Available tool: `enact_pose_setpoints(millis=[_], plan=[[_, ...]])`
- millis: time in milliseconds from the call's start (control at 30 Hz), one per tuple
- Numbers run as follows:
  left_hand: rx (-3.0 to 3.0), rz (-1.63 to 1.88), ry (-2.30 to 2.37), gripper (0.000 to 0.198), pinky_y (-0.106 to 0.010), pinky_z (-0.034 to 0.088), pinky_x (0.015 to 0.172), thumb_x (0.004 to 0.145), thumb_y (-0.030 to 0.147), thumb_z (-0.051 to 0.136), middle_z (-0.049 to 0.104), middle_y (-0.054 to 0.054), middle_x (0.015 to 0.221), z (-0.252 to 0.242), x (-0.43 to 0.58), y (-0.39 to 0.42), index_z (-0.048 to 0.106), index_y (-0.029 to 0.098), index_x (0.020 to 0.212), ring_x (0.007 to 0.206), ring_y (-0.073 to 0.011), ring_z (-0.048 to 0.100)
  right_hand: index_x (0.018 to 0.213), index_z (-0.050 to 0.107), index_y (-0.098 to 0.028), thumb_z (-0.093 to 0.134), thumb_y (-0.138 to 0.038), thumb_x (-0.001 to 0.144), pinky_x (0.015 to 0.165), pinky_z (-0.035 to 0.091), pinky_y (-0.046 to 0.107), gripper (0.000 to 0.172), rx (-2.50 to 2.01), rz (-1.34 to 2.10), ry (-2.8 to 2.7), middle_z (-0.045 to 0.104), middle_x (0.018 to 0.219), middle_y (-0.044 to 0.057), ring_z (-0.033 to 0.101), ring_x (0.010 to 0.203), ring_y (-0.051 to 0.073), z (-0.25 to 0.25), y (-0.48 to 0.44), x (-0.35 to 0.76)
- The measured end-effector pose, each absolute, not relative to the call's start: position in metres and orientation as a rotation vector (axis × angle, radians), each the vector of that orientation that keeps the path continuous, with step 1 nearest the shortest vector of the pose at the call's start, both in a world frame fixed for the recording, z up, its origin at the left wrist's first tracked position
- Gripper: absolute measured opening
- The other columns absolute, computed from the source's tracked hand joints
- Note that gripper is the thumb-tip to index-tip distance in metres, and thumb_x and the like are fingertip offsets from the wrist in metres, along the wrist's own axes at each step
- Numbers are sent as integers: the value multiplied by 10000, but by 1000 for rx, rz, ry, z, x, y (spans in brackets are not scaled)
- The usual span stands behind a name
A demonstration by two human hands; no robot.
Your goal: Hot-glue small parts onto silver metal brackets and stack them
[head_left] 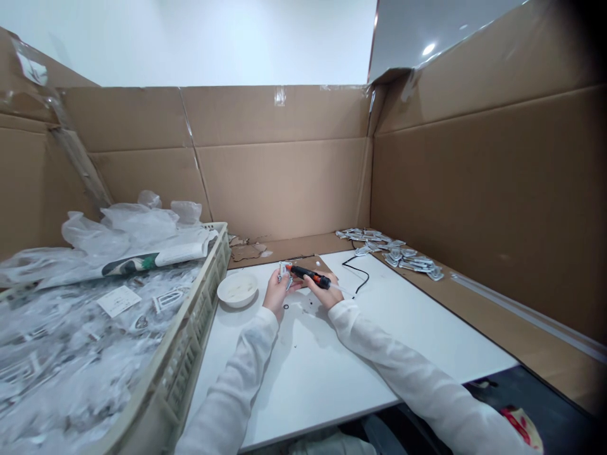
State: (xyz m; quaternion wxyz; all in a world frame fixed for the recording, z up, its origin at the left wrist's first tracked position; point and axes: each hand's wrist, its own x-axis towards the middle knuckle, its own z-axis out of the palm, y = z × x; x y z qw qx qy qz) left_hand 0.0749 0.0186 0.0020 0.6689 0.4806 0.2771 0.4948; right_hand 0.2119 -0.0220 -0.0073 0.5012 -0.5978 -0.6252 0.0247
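My right hand (331,292) is wrapped round a black and orange glue gun (310,276), and a clear stick juts from its rear. The orange nozzle points left, close to a small silver-white part (283,270) pinched in my left hand (273,294). Whether nozzle and part touch, I cannot tell. Just left of that hand stands a white bowl (238,304) with pale bits inside. A small dark ring (286,307) lies on the white board (289,379) below my hands.
At left, a large plastic crate (183,354) holds many bagged small parts, with loose plastic bags (137,224) on top. Several silver pieces (412,260) are piled at the right rear. A black cord (367,278) curves over the board. Cardboard walls (284,177) surround the workspace.
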Motion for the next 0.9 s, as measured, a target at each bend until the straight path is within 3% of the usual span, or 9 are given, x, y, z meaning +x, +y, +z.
enact_pose_setpoints(millis=[400,567,800,900], plan=[[1089,1111,609,183,-341,501,790,790,252,558,634,-78,895,0,75,21,521,152,938,771,-157,628,660,643,-194,476,-450,772,536,394,271,326,-1447,76,-1529,633,609,49,556,555,171,-4,-23,212],[1075,1151,649,143,-301,500,767,802,233,530,593,-52,866,3,74,20,504,154,919,740,-128,618,550,570,-197,484,-487,746,505,360,263,360,-1525,-21,-1500,583,544,35,518,513,160,-3,-22,210],[1174,1229,978,199,-186,412,509,744,264,591,517,33,693,-3,71,27,423,189,820,484,-59,505,593,548,-194,453,-518,759,505,368,256,376,-1478,28,-1251,523,536,15,466,515,148,-1,-20,216],[1332,1274,1053,203,-181,381,503,659,220,651,518,40,629,-3,68,31,483,178,765,487,-70,468,621,554,-195,453,-527,763,517,376,252,375,-1442,57,-1233,526,560,15,473,541,151,-2,-19,217]])
